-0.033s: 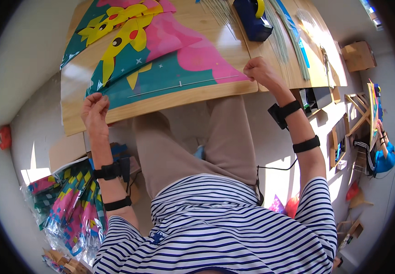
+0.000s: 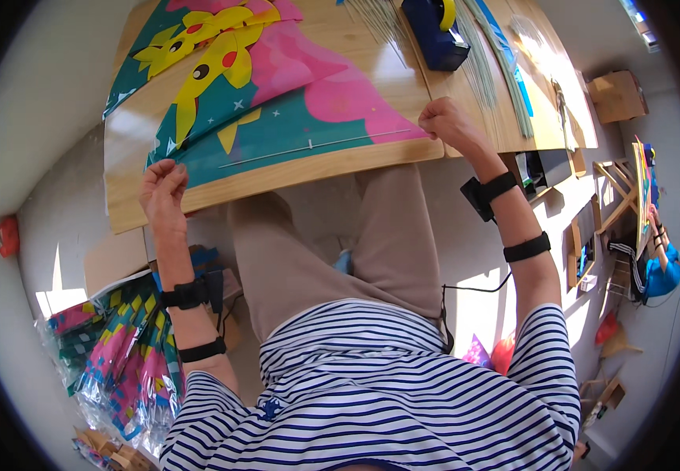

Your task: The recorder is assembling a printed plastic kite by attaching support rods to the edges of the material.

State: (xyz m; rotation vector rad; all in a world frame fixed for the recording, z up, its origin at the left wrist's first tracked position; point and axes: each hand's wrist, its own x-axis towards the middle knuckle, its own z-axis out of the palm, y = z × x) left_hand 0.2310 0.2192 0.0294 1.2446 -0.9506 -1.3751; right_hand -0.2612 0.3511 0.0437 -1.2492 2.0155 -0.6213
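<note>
A thin printed kite sail (image 2: 332, 102) in teal, pink and yellow, with cartoon figures, is spread on the wooden table in front of me. A slim pale rod (image 2: 277, 151) with a small white piece near its middle lies along the sail's near edge. My left hand (image 2: 165, 192) is at the left corner, thumb and fingertips pinched on the sail's edge. At the right corner my right hand (image 2: 448, 124) is closed, its curled fingers gripping the tip of the sail near the rod's end.
A dark blue tape dispenser (image 2: 436, 39) with a yellow roll stands beyond my right hand. Bundles of thin rods (image 2: 477, 71) lie beside it. Wrapped printed sheets (image 2: 128, 353) are heaped at lower left. Far right, a person in blue (image 2: 660, 271) is at another table.
</note>
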